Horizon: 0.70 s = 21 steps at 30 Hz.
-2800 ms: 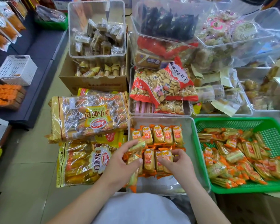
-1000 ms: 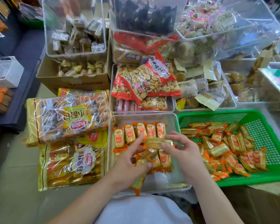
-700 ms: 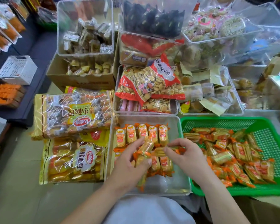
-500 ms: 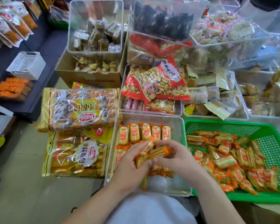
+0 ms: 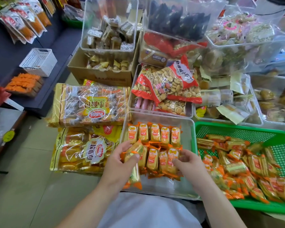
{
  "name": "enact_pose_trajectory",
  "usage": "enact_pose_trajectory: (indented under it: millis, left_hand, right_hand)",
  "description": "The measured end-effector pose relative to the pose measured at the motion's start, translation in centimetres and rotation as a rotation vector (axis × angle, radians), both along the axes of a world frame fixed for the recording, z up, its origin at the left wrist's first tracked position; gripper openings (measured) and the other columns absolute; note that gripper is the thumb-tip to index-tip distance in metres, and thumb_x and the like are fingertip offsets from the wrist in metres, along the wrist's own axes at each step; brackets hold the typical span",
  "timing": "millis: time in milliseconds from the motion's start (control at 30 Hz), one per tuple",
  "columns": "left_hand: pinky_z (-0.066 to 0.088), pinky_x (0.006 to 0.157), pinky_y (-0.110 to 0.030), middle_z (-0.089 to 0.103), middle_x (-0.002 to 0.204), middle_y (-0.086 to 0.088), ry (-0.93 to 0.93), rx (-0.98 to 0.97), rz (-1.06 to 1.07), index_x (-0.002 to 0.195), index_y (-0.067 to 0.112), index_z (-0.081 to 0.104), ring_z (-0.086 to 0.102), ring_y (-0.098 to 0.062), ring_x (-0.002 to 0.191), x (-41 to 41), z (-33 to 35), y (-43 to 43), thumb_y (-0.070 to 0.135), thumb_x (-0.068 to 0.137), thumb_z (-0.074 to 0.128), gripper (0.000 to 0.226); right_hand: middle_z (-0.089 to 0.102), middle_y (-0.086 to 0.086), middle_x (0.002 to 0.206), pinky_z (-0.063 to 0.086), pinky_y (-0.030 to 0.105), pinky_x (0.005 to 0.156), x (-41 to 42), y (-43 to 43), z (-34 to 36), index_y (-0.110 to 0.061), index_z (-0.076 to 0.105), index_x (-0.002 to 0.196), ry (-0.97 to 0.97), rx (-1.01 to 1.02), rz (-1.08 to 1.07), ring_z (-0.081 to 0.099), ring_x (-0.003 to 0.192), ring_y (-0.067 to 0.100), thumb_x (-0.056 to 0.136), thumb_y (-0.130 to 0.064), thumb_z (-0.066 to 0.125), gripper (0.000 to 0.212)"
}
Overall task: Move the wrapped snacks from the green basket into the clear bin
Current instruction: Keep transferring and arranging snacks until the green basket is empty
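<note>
Crowded shop floor, clear bin [image 5: 161, 118] centre, wrapped snacks [image 5: 155, 134] rowed inside, long axes pointing away, more in green basket [image 5: 237, 127] right of it, left hand [image 5: 120, 165] clutching several, right hand [image 5: 192, 163] curled at near row, grip unclear.

Green basket [image 5: 237, 127] (right end) off-frame

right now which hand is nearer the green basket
Right. The right hand is over the bin, just beside the basket; the left hand grips snacks at the bin's left edge, farther off.
</note>
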State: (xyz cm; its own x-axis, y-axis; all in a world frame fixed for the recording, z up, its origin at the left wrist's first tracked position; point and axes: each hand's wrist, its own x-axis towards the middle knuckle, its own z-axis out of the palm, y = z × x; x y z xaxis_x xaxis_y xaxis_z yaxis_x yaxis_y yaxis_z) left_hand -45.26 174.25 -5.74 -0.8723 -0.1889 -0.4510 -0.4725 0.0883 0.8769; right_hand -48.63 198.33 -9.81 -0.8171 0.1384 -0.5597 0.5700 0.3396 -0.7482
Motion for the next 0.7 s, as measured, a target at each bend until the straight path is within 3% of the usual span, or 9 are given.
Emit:
enact_pose_trajectory:
  millis: [100, 200, 367, 467, 567, 700]
  left_hand:
    - [0.044, 0.070, 0.003, 0.060, 0.132, 0.025, -0.005, -0.005, -0.013, 0.143, 0.041, 0.053, 0.054, 0.014, 0.112, 0.5, -0.3, -0.4, 0.023, 0.095, 0.076, 0.056]
    - [0.046, 0.088, -0.009, 0.063, 0.132, 0.026, -0.018, 0.014, -0.027, 0.144, 0.041, 0.053, 0.057, 0.011, 0.117, 1.2, -0.4, -0.1, 0.025, 0.092, 0.079, 0.060]
    - [0.052, 0.085, -0.012, 0.064, 0.132, 0.026, -0.028, 0.056, -0.019, 0.138, 0.043, 0.057, 0.060, 0.008, 0.120, 1.5, -0.5, -0.4, 0.024, 0.091, 0.080, 0.056]
    - [0.052, 0.086, -0.013, 0.064, 0.131, 0.028, -0.029, 0.063, -0.006, 0.139, 0.043, 0.058, 0.060, 0.006, 0.121, 1.4, -0.5, -0.7, 0.024, 0.092, 0.080, 0.055]
    - [0.053, 0.079, -0.007, 0.064, 0.130, 0.027, -0.025, 0.079, -0.014, 0.138, 0.041, 0.058, 0.061, 0.012, 0.115, 1.5, -0.5, -0.5, 0.022, 0.091, 0.080, 0.056]
    - [0.058, 0.088, -0.018, 0.064, 0.133, 0.024, -0.024, 0.099, -0.040, 0.139, 0.041, 0.057, 0.063, 0.000, 0.121, 0.9, -0.4, 0.0, 0.021, 0.090, 0.081, 0.058]
  right_hand:
    - [0.070, 0.006, 0.092, 0.063, 0.050, 0.077, -0.6, -0.7, -1.6, -0.015, 0.059, 0.141, -0.048, 0.046, 0.002, 0.069, 0.077, 0.022, 0.089, -0.016, 0.079, 0.056]
    - [0.071, 0.001, 0.095, 0.058, 0.036, 0.065, -1.6, -1.7, -2.7, -0.013, 0.061, 0.137, -0.058, 0.141, 0.023, 0.069, 0.079, 0.019, 0.087, -0.019, 0.082, 0.055]
    - [0.073, 0.004, 0.110, 0.060, 0.044, 0.089, -1.9, -2.2, -4.1, -0.009, 0.068, 0.131, -0.047, 0.241, 0.014, 0.069, 0.096, 0.024, 0.089, -0.023, 0.079, 0.045]
    - [0.070, -0.001, 0.101, 0.054, 0.034, 0.088, -1.8, -2.4, -4.3, -0.009, 0.072, 0.125, -0.011, 0.283, 0.058, 0.065, 0.095, 0.018, 0.091, -0.022, 0.078, 0.037]
    - [0.075, 0.001, 0.109, 0.053, 0.031, 0.088, -1.6, -2.6, -4.1, -0.013, 0.073, 0.125, -0.008, 0.313, 0.103, 0.065, 0.096, 0.014, 0.088, -0.028, 0.081, 0.041]
    - [0.074, -0.002, 0.107, 0.054, 0.033, 0.086, -1.0, -2.3, -3.0, -0.016, 0.072, 0.126, 0.037, 0.382, 0.112, 0.066, 0.096, 0.015, 0.092, -0.037, 0.075, 0.040]
